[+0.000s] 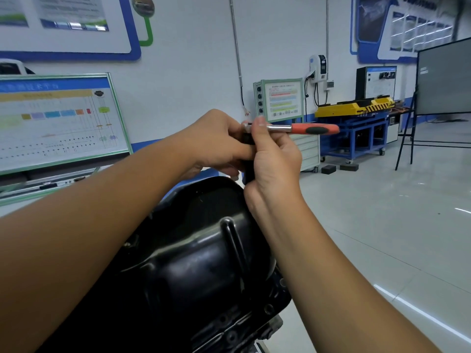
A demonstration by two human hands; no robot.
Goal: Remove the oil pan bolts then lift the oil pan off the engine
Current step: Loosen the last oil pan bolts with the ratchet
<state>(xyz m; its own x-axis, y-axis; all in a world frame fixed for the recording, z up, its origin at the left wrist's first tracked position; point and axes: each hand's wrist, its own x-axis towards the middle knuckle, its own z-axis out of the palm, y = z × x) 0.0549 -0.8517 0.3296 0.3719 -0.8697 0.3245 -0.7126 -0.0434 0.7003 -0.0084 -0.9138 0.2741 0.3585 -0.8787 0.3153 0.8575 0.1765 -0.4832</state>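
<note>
**Oil pan still seated, ratchet at the far flange**

Head view: The black oil pan (pixel 193 250) sits on the engine (pixel 244 329), dome side up, low in the middle of the frame and between the person's two forearms. It has not been lifted, so the bolt work appears to be under way and the lift-off is still to come. How many bolts are already out cannot be told; the flange at the near right edge shows round holes or bolt heads, too dark to tell apart.

The left hand (pixel 219 141) has its fingers curled round the head of the ratchet (pixel 293 128) and the dark socket extension below it. The right hand (pixel 272 161) grips the same extension lower down, fingers wrapped close. The orange handle juts right.

The pan looks glossy, stamped with raised ribs, undented.
</note>
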